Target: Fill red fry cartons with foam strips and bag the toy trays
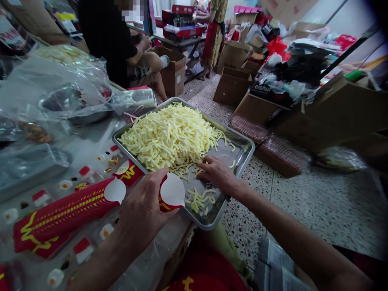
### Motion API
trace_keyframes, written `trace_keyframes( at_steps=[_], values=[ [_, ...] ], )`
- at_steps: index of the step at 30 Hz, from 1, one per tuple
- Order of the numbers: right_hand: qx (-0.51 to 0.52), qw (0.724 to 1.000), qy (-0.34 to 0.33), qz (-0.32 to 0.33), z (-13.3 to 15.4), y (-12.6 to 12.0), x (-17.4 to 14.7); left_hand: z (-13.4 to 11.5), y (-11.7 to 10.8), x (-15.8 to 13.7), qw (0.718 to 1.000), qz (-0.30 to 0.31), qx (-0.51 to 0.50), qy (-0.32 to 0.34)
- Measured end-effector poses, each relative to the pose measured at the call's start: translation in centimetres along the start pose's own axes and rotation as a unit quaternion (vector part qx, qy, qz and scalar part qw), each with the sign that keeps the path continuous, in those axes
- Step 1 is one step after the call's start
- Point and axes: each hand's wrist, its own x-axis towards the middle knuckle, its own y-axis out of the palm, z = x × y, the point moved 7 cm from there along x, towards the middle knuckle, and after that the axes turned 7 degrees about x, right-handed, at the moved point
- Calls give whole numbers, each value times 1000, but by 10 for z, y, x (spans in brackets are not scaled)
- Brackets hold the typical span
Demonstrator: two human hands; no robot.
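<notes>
One carton (172, 190) is gripped in the left hand (144, 202), near; the right hand (220, 174) touches fries (172, 135) in the tray (246, 151), any grip unclear. The tray seems to overhang the table's (151, 254) right edge; pressing there could spill the fries piled farther back.

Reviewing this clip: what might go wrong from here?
The tray seems to jut past the edge of the table, so pressing with the right hand might tip it. Loose pale sticks near its rim could drop to the floor. The left hand might crease the paper carton it grips.
</notes>
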Motion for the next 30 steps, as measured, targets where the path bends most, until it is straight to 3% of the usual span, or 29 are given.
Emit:
trace_keyframes(
  at_steps=[4, 9, 11, 14, 17, 21, 24, 30],
  values=[
    [-69, 997, -18, 25, 11, 1, -17, 0, 6, 3, 999, 37, 0, 10],
    [94, 992, 57, -59, -24, -19, -32, 7, 21, 10, 997, 64, -22, -24],
    [119, 990, 46, -68, -37, -28, -30, 15, 22, 10, 996, 70, -21, -45],
    [99, 995, -1, -31, -41, -31, -23, 24, 25, 6, 993, 99, -16, -59],
    [67, 998, -5, 19, -32, -25, -14, 19, 26, 8, 991, 116, -9, -60],
    [28, 994, 82, 67, -20, -8, -7, -7, 35, 25, 988, 147, 32, -41],
    [24, 990, 112, 84, -15, 3, -7, -25, 50, 37, 978, 192, 82, -14],
    [-17, 994, 52, 89, -11, 16, -16, -25, 67, 40, 962, 234, 142, -10]
  ],
)
